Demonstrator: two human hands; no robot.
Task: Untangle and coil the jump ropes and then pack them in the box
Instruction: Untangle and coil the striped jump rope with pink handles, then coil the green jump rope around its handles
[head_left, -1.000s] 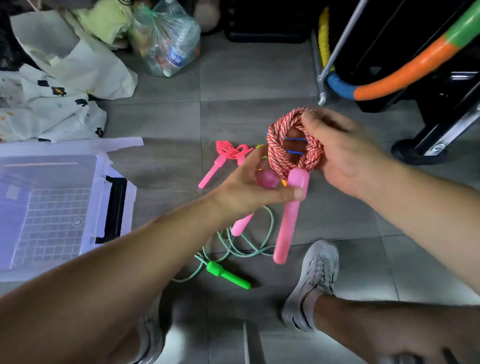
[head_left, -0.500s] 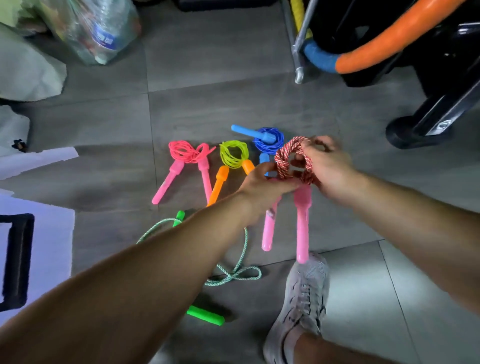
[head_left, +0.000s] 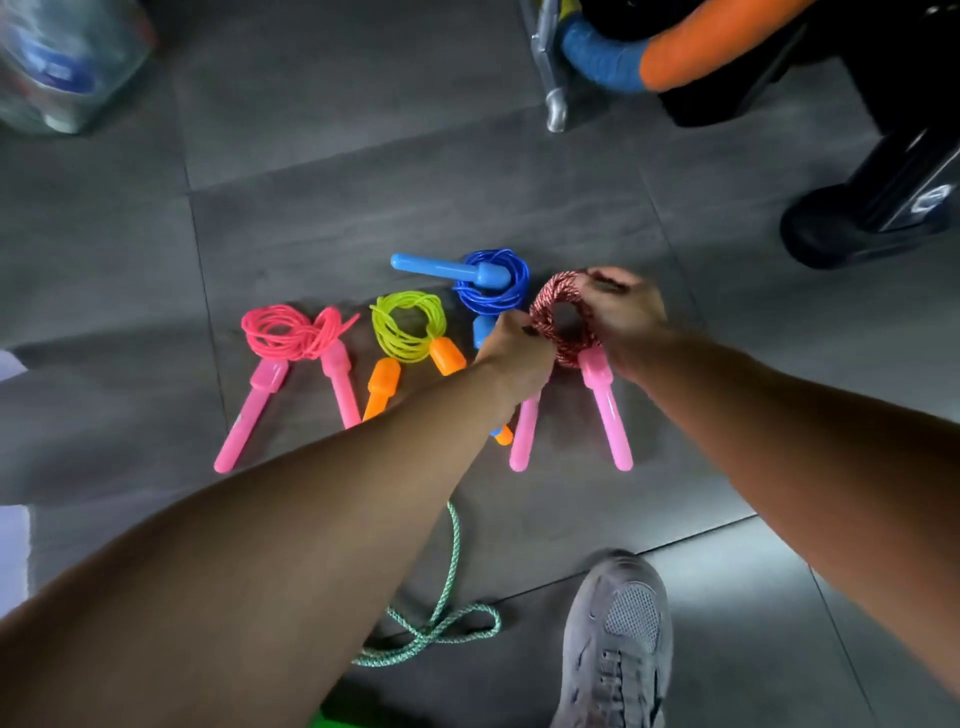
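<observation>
Grey tiled floor (head_left: 363, 208) filled the view from above, and the person's two bare forearms reached forward across it. Three finished jump ropes lay in a row on the tiles: a pink rope (head_left: 288, 332), a yellow-green rope (head_left: 408, 325) and a blue rope (head_left: 493, 291). Nearer the person, a green-and-white rope (head_left: 452, 551) sprawled loose and uncoiled beside a grey shoe (head_left: 618, 639). At the right end of the row, both hands held a red-and-white rope (head_left: 550, 296) wound into a small ring. The left hand (head_left: 511, 353) pinched the ring's left edge with curled fingers, and the right hand (head_left: 623, 317) gripped its top and right side. Its two pink handles (head_left: 605, 410) pointed toward the person, at or just above the tiles. The box was not in view. The braided cord looked light, soft and limp, likely to spring open if released carelessly. The best hold was probably around the whole bundle of turns, letting the stiff plastic handles hang.
</observation>
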